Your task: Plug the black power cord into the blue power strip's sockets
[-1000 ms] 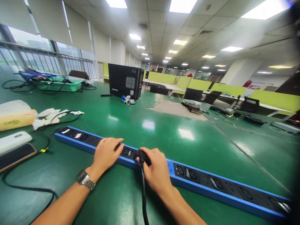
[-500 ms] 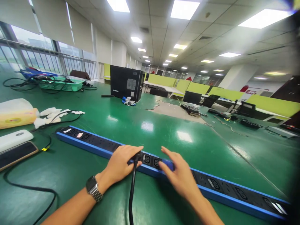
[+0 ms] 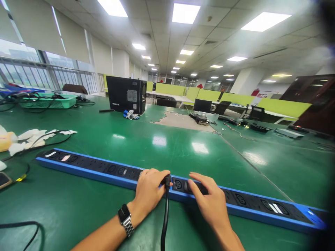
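Note:
A long blue-and-black power strip [image 3: 99, 176] with rows of sockets lies across the green table. At its middle, my left hand [image 3: 151, 186], with a watch on the wrist, is closed around a black power cord plug [image 3: 168, 180] at a socket. The plug's front end is hidden, so how deep it sits cannot be seen. Its thick black cord [image 3: 165, 219] runs down toward me. Just to the right, my right hand [image 3: 210, 197] reaches over the strip with fingers apart and nothing held. The thumb is close to the strip's sockets.
A black computer case [image 3: 125, 94] stands at the back, with blue-and-white gloves [image 3: 131, 114] before it. Far left are a green basket [image 3: 49, 101] of cables and white crumpled material [image 3: 26, 139]. Loose parts [image 3: 200, 118] lie on a bare patch of the green tabletop [image 3: 146, 146].
The view has swung to the right, so the scene sits farther left. My left hand keeps hold of the plug, and my right hand's fingers have drawn in slightly over the strip.

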Motion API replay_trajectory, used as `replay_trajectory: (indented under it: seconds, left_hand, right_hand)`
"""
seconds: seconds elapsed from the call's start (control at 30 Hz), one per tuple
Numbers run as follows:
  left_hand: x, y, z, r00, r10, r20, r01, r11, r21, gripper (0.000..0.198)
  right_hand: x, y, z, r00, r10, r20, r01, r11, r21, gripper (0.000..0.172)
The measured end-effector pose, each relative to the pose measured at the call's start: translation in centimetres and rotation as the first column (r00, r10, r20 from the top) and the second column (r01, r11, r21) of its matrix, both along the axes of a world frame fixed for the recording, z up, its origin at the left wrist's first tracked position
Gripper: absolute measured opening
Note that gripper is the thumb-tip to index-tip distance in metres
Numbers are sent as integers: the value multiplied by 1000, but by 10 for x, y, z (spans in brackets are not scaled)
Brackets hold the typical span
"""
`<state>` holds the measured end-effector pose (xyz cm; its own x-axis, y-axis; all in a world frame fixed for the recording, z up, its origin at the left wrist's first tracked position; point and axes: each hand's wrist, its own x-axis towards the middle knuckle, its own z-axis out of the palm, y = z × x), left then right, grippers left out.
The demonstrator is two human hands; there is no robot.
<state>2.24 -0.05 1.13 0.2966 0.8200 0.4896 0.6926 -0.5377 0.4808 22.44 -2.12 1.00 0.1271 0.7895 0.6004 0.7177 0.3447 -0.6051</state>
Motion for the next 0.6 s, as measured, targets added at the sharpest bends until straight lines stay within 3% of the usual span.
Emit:
replay_trajectory:
  seconds: [0.13, 0.23, 0.33, 0.5, 0.6]
  left_hand:
    - [1, 0, 2, 996, -32, -79, 32, 999, -4, 30]
    - [-9, -1, 2, 989, -97, -113, 99, 995, 9, 54]
    - [-41, 3, 0, 983, -104, -153, 109, 994, 24, 75]
    - [-114, 17, -5, 970, 73, -232, -57, 996, 74, 72]
    - [-128, 19, -5, 969, 96, -226, -80, 994, 81, 74]
  right_hand:
    - [-12, -5, 2, 988, 150, 32, -149, 988, -32, 21]
    - [-25, -6, -1, 960, 251, 121, -239, 965, -110, 36]
    - [-34, -2, -6, 947, 249, 202, -228, 966, -121, 47]
    - [-54, 0, 4, 951, 213, 223, -229, 972, 46, 31]
    - [-83, 0, 19, 950, 210, 230, -231, 970, 72, 30]
